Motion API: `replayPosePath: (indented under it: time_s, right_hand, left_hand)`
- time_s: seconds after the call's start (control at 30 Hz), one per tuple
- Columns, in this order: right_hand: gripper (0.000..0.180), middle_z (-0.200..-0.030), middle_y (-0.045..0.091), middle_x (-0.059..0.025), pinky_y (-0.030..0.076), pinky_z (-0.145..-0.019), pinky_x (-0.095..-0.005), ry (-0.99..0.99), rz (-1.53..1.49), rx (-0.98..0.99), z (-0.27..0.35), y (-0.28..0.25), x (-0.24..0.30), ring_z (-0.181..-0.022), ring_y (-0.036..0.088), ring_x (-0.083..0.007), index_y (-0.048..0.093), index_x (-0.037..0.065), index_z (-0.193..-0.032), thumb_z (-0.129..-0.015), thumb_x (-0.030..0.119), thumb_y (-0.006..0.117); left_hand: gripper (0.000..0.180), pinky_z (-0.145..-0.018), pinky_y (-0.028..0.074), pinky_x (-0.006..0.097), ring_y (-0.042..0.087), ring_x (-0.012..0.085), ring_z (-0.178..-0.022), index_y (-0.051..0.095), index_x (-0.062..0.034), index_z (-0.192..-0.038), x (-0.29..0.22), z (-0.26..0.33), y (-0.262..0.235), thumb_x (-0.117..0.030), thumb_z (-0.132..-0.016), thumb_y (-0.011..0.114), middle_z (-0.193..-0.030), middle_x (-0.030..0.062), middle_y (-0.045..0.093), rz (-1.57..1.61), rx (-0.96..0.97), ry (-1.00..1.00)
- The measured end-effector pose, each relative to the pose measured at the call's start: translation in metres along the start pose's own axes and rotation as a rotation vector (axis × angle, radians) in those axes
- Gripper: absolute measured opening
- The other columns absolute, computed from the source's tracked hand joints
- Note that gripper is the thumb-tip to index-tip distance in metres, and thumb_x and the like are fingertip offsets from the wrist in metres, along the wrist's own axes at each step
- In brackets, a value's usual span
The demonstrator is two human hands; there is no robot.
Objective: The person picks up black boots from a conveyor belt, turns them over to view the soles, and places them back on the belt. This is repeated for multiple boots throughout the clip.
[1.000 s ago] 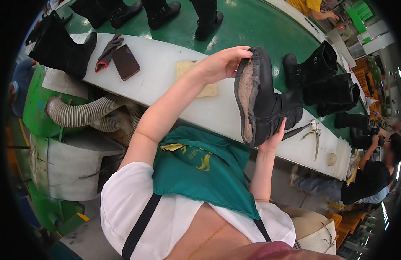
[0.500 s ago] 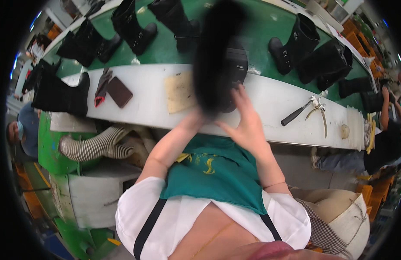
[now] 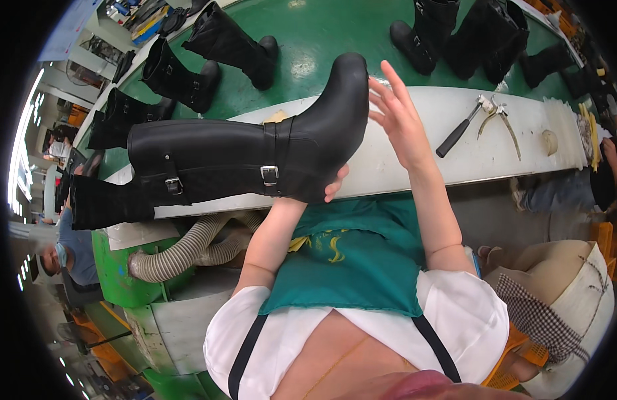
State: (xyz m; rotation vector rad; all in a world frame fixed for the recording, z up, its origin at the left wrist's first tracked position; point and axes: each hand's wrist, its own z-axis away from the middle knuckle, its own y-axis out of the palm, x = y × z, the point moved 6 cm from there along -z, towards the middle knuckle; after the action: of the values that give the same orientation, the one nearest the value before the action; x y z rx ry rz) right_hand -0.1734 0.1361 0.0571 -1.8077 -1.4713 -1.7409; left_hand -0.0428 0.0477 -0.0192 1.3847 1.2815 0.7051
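Observation:
A tall black boot (image 3: 215,153) with buckled straps is held on its side above the bench. Its shaft extends to the left and its toe faces the far side. Under the heel and ankle, my left hand (image 3: 336,184) is wrapped round the boot; only some of its fingers show past the heel. My right hand (image 3: 400,123) is raised beside the toe, fingers stretched and spread. Its fingertips are very near the toe, and whether they touch it I cannot tell.
On the white bench (image 3: 528,123) at right lie a black-handled hammer (image 3: 453,138), pincers (image 3: 507,129) and a small pale roll (image 3: 549,142). Several black boots stand on the green table (image 3: 328,33) beyond. A ribbed hose (image 3: 172,257) is below left. Other people are at both sides.
The boot, a dark blur held upright, has swung down to lie sideways with its shaft leftward. My right hand has moved up and right. The view has shifted too.

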Motion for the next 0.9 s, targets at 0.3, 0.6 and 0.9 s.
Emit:
replayPosePath:
  time_s: [0.3, 0.6, 0.9]
  right_hand:
    - [0.054, -0.142, 0.035, -0.0186, 0.035, -0.105, -0.0412, -0.126, 0.297, -0.171, 0.005, -0.013, 0.003, -0.131, 0.037, -0.0289, 0.022, 0.010, -0.146, -0.098, 0.024, 0.041]
    - [0.052, -0.141, 0.038, -0.0164, 0.033, -0.106, -0.0391, -0.124, 0.403, -0.143, 0.003, -0.013, -0.005, -0.132, 0.036, -0.0265, 0.029, 0.007, -0.144, -0.096, 0.022, 0.044]
    - [0.090, -0.145, 0.032, -0.0195, 0.027, -0.109, -0.0381, -0.172, 0.561, 0.068, 0.003, 0.018, -0.025, -0.136, 0.031, -0.0282, 0.021, 0.007, -0.146, -0.076, 0.028, 0.074]
  left_hand:
    - [0.065, -0.095, 0.041, 0.059, 0.049, 0.0410, -0.113, 0.031, -0.0042, -0.141, -0.012, -0.024, 0.017, -0.037, -0.090, 0.055, -0.136, 0.0216, 0.033, 0.318, 0.200, -0.050]
    - [0.051, -0.085, 0.052, 0.048, 0.059, 0.0330, -0.100, 0.048, -0.0017, -0.126, -0.018, -0.030, -0.007, -0.040, -0.092, 0.049, -0.117, 0.0204, 0.055, 0.215, -0.493, 0.157]
    - [0.046, -0.095, 0.045, 0.043, 0.056, 0.0259, -0.107, 0.050, -0.0081, -0.125, -0.025, -0.029, -0.010, -0.043, -0.098, 0.037, -0.119, 0.0093, 0.056, -0.102, -0.593, 0.199]
